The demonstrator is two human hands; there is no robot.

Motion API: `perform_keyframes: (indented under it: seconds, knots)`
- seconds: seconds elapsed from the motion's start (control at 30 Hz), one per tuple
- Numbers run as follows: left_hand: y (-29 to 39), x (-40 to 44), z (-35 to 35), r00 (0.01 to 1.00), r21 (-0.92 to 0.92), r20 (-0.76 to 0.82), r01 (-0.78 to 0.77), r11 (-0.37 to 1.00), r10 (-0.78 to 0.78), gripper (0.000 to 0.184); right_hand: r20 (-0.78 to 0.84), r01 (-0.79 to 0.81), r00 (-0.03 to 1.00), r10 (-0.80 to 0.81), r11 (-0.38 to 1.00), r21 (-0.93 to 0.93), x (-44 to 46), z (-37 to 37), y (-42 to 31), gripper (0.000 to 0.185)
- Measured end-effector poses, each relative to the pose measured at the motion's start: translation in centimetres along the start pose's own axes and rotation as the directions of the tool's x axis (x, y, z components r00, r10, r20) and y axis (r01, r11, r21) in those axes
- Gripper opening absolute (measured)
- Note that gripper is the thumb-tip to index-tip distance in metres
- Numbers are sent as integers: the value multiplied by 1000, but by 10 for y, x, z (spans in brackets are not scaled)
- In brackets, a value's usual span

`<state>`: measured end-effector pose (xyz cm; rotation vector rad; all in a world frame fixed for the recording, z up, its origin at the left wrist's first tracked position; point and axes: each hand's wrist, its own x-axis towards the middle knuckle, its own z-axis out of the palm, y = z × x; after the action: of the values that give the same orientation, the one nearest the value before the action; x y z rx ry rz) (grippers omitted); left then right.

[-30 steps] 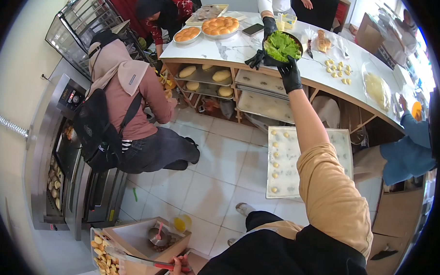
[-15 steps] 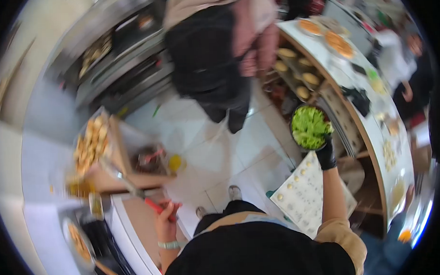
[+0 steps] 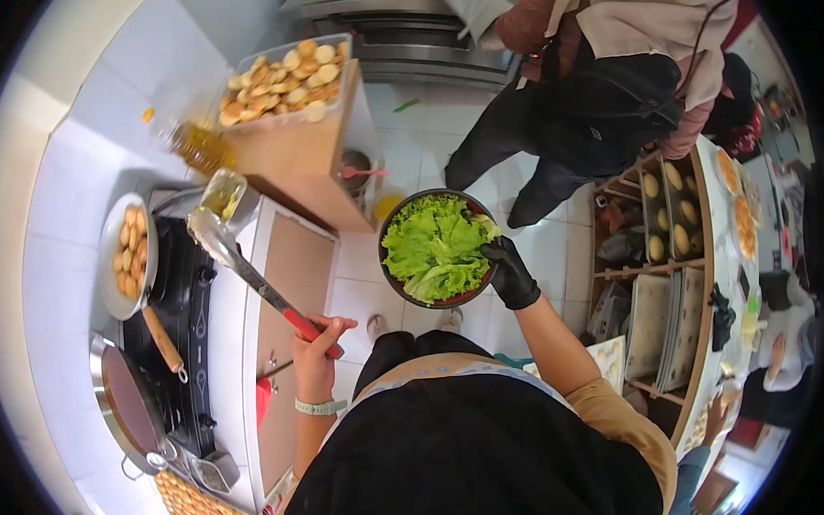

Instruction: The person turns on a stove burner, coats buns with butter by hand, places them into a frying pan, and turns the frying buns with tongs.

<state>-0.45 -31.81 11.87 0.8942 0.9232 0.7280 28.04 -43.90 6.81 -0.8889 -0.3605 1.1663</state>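
Note:
My left hand point(image 3: 320, 351) is bare and wears a light watch. It is closed around the red handle of metal tongs point(image 3: 249, 274), whose head hangs beside the stove. My right hand point(image 3: 512, 272), in a black glove, grips the right rim of a dark round bowl point(image 3: 387, 278), held level above the floor. Green lettuce point(image 3: 437, 243) fills the bowl. To the left, a white pan point(image 3: 109, 241) with a wooden handle holds small browned pieces point(image 3: 130, 254). A wide pan of brown liquid point(image 3: 131, 394) sits below it.
A clear bin of bread pieces point(image 3: 283, 85) rests on a wooden cabinet point(image 3: 304, 157), with an oil bottle point(image 3: 204, 148) beside it. A person with a black backpack point(image 3: 607, 114) stands at the upper right, near the shelved counter point(image 3: 696, 338). Several other people are at the right.
The view has swung left toward the stove. The lettuce bowl has come away from the counter and co-worker's gloved hand, nearer to my body. The tongs remain in my left hand, now raised.

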Motion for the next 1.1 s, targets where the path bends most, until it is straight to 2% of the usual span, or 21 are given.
perform_keyframes:
  seconds: [0.13,0.23,0.33,0.6,0.67,0.77,0.93,1.03,1.1]
  knots:
    - [13,3,-4,998,-94,39,-37,995,41,22,71,-75,994,78,996,-37,12,54,2,46]
    - [12,11,-1,996,-338,92,44,940,-14,23,96,-136,985,142,988,-69,18,82,9,47]
    - [20,13,1,974,-369,100,227,901,-204,25,128,-182,973,194,979,-96,19,97,9,47]
    - [39,13,3,977,-262,113,203,943,-179,26,87,-215,970,229,966,-144,24,105,1,47]
    - [49,13,12,973,-258,123,223,940,-197,26,57,-174,982,178,982,-79,17,116,-6,47]
    - [45,17,16,957,-266,230,237,934,-177,26,-2,-101,995,101,995,5,7,114,-9,48]
    - [43,19,34,930,-216,361,152,965,-66,27,-154,61,987,-46,994,95,-23,80,-18,54]
    - [40,21,48,901,-159,433,100,982,-21,27,-305,262,930,-204,951,162,-57,40,-29,57]
    - [32,23,53,875,-119,484,52,991,12,25,-424,417,846,-324,897,146,-88,6,-38,56]
